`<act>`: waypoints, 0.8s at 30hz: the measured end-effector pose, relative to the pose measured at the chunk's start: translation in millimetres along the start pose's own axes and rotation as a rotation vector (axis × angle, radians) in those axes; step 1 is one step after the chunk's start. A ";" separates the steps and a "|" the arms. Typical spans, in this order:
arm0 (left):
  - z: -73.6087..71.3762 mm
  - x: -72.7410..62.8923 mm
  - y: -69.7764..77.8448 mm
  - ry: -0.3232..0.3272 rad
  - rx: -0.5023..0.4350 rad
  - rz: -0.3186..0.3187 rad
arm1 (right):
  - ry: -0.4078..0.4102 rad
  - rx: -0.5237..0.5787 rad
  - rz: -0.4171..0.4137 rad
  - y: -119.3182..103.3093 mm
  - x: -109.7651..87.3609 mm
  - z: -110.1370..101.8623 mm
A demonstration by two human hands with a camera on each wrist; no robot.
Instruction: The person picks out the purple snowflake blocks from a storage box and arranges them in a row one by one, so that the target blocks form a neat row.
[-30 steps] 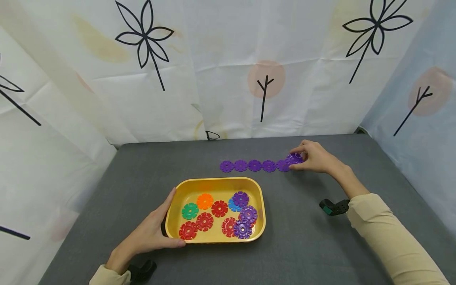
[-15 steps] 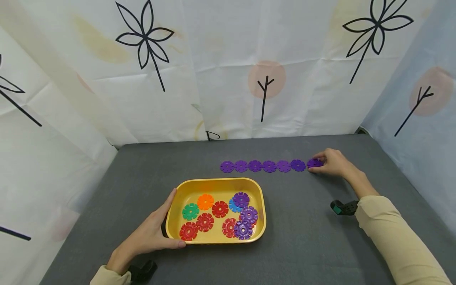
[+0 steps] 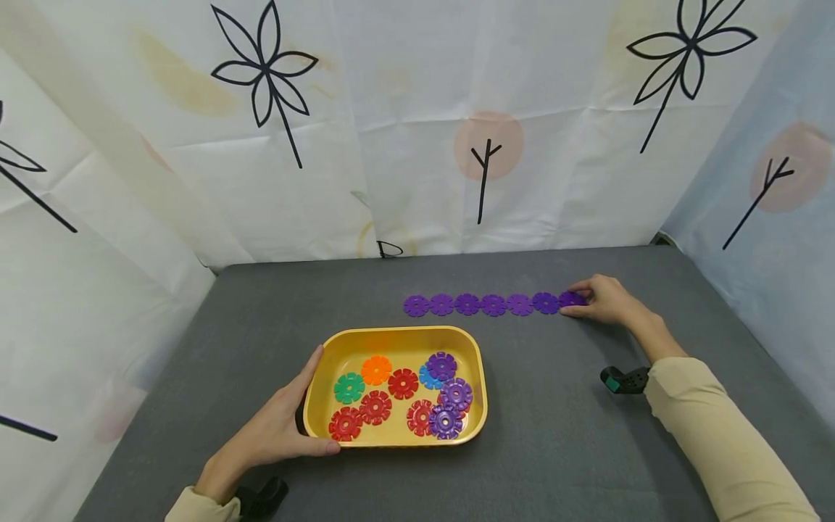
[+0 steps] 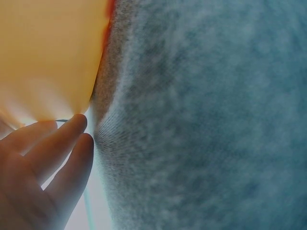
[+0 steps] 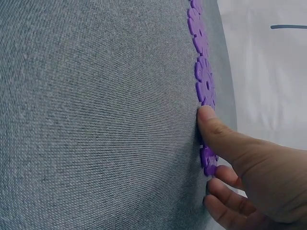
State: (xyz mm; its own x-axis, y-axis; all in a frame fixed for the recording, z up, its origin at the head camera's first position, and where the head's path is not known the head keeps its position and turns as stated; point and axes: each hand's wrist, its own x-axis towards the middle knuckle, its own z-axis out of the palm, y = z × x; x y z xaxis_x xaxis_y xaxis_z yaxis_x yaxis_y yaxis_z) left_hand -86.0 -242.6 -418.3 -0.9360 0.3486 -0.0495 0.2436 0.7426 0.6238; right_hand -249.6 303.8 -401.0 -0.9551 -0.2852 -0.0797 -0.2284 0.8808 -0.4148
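In the head view, my right hand (image 3: pixel 607 299) holds a purple flower-shaped disc (image 3: pixel 571 298) between thumb and fingers, flat on the table. It is the right end of a row of several purple flower discs (image 3: pixel 493 305), side by side. The right wrist view has the thumb partly covering the held disc (image 5: pixel 208 162). My left hand (image 3: pixel 277 424) grips the left side of a yellow tray (image 3: pixel 335 355), its thumb along the front rim. Lying in the tray are red discs (image 3: pixel 375 407), purple discs (image 3: pixel 446 422), a green disc (image 3: pixel 349 388), an orange disc (image 3: pixel 376 370) and a partly covered blue disc (image 3: pixel 428 378).
The grey table (image 3: pixel 535 449) reaches back to a white printed curtain (image 3: pixel 404 145). A bluish curtain (image 3: pixel 770 217) hangs on the right. Dark wrist devices sit under the left wrist (image 3: pixel 262 499) and the right wrist (image 3: pixel 625 380).
My right hand laid one purple disc at the row's right end, then moved right with another. That disc has since slid left against the row. The left hand and tray stayed put.
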 end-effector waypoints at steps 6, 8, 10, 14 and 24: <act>-0.4 -0.3 0.4 0.001 0.003 0.003 | 0.012 -0.014 -0.007 -1.4 0.1 -1.8; -0.7 -0.5 0.0 0.001 0.003 0.010 | 0.018 -0.026 -0.012 -2.8 0.1 -2.9; -0.9 -0.6 -0.2 0.000 0.001 0.013 | 0.032 -0.038 -0.017 -5.5 -0.7 -4.5; -1.1 -0.8 -1.0 -0.003 -0.001 0.015 | 0.056 -0.043 -0.035 -20.2 -2.6 -8.9; -0.5 -1.2 -1.5 -0.003 -0.006 0.013 | 0.104 0.015 -0.244 -98.1 -2.7 -15.9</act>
State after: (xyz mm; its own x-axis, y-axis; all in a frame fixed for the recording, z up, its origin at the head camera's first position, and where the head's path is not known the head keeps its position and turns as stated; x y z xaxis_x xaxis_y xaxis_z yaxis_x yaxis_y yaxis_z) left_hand -85.4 -244.4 -418.8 -0.9319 0.3600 -0.0437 0.2542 0.7345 0.6292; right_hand -227.6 224.2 -345.7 -0.8867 -0.4471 0.1174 -0.4519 0.7849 -0.4239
